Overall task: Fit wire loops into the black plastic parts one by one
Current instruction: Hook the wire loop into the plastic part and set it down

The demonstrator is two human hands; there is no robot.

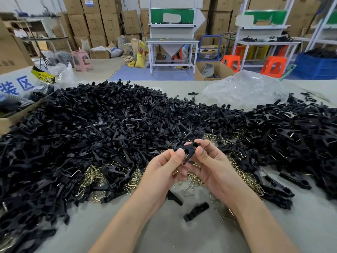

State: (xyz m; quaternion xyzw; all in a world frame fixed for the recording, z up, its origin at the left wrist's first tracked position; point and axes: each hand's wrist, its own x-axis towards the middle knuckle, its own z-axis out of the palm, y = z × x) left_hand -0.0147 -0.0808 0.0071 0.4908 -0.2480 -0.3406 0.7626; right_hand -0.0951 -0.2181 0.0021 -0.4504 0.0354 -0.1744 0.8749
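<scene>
Black plastic part (pixel 182 147) is pinched by left hand (pixel 164 168) and right hand (pixel 209 165), one of the wire loops (pixel 91 177) probably gets pressed in next.

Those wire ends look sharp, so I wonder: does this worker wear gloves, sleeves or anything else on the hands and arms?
No. The left hand and right hand are bare, with no gloves or finger guards. The left forearm and right forearm are bare too: no sleeve, watch or band shows before the picture's edge. The nails in view are short.
</scene>
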